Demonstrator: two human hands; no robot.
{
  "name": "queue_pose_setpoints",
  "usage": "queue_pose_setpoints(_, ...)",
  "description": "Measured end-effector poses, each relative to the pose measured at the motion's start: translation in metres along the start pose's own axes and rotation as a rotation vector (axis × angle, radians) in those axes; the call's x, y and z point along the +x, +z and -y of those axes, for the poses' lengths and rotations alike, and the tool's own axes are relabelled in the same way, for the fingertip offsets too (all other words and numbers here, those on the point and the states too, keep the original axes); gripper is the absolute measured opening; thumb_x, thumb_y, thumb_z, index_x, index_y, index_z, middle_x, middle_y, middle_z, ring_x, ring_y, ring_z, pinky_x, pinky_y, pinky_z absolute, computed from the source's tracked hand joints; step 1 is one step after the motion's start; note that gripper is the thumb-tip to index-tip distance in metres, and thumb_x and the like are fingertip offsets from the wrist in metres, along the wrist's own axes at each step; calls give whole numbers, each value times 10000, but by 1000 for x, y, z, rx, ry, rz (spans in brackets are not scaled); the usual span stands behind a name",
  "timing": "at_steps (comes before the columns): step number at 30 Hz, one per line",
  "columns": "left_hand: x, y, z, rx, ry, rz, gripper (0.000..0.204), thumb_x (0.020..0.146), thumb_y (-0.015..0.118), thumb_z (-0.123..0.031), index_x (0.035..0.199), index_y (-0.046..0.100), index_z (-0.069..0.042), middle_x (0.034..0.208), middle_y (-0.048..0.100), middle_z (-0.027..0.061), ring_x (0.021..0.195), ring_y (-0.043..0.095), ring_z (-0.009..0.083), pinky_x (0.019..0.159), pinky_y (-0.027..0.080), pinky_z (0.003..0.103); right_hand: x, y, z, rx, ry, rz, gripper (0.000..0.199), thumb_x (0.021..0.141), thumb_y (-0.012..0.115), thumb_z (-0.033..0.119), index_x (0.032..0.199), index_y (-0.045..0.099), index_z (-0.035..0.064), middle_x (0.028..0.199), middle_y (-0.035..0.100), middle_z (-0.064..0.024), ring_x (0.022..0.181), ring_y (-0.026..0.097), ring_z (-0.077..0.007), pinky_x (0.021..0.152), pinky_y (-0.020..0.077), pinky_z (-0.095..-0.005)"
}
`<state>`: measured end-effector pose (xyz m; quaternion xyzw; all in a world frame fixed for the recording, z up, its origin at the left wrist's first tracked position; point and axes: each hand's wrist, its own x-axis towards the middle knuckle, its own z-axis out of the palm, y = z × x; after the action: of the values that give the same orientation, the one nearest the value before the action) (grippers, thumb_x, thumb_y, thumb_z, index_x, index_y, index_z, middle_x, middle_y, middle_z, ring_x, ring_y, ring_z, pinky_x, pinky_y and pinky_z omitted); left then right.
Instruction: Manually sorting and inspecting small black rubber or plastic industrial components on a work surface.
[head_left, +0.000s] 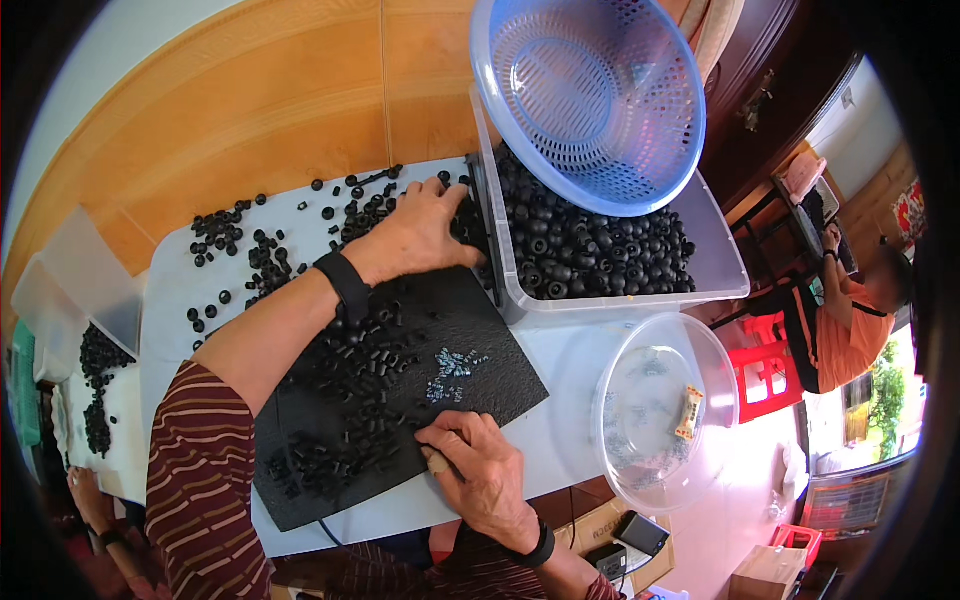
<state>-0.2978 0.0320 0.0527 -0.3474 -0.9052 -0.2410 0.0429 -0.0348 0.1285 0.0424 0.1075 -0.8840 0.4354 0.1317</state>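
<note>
My left hand [425,228] reaches across to loose black parts [370,215] beside the plastic bin. Its thumb and fingers are spread and curved, with black pieces between them; no firm grip shows. Below it lies a black textured mat [500,375] covered with many short black tubular pieces [365,390]. A small patch of pale bluish bits [455,372] rests on the mat's right part. My right hand [478,470] is closed over the mat's near edge, fingers curled against the thumb. Whatever it may hold is hidden. A dark band circles each wrist.
A clear bin [620,300] full of round black parts [590,250] stands right, with a blue colander [560,90] tilted over it. Nearer is a clear round tub [610,400] containing a small wrapped packet [690,412]. A person [855,320] sits far right; another person's hand [88,497] shows lower left.
</note>
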Motion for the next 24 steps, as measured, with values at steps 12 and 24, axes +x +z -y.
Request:
queue_pose_setpoints(12,8,10,-1,99,-66,9,765,651,779,-396,1197,515,69,1149,501,264,1086,445,419,967,376,485,1,-3,-2,33,39,39,240,726,709,13,958,696,71,963,621,-64,793,592,-240,668,503,-325)
queue_pose_setpoints(24,19,13,-9,101,-58,75,772,648,790,-318,1247,486,62,1152,487,272,1112,437,444,974,384,487,0,-4,-1,37,44,38,231,726,718,10,948,699,71,958,621,-63,798,595,-242,670,504,-327)
